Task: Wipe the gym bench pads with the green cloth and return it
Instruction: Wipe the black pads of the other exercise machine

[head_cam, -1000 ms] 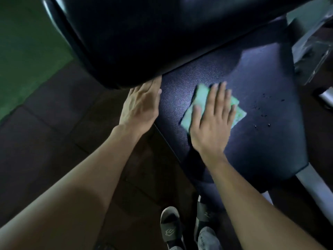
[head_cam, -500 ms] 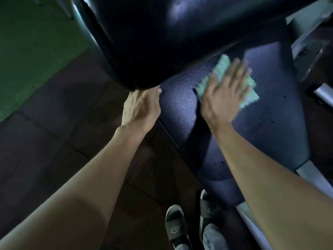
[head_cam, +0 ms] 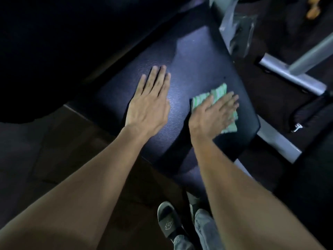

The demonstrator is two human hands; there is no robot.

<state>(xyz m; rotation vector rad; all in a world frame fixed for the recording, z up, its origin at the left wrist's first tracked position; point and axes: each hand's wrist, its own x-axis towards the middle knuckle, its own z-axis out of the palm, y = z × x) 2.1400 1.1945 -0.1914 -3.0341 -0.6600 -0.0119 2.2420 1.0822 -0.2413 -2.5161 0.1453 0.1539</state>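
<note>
Bench pad (head_cam: 194, 56) — dark vinyl, fine pebbled grain, slight sheen. Green cloth (head_cam: 219, 92) — soft woven fabric, pale stripes. Frame (head_cam: 295, 76) — matt grey painted metal.

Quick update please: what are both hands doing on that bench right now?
Right hand flat on green cloth, pressing it to seat pad. Left hand open, palm flat on pad. Nothing blocking.

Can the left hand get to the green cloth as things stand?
Probably yes. The left hand lies flat on the seat pad, beside the green cloth, with only bare pad between them. But the right hand presses on most of the cloth, leaving just its edges free.
</note>
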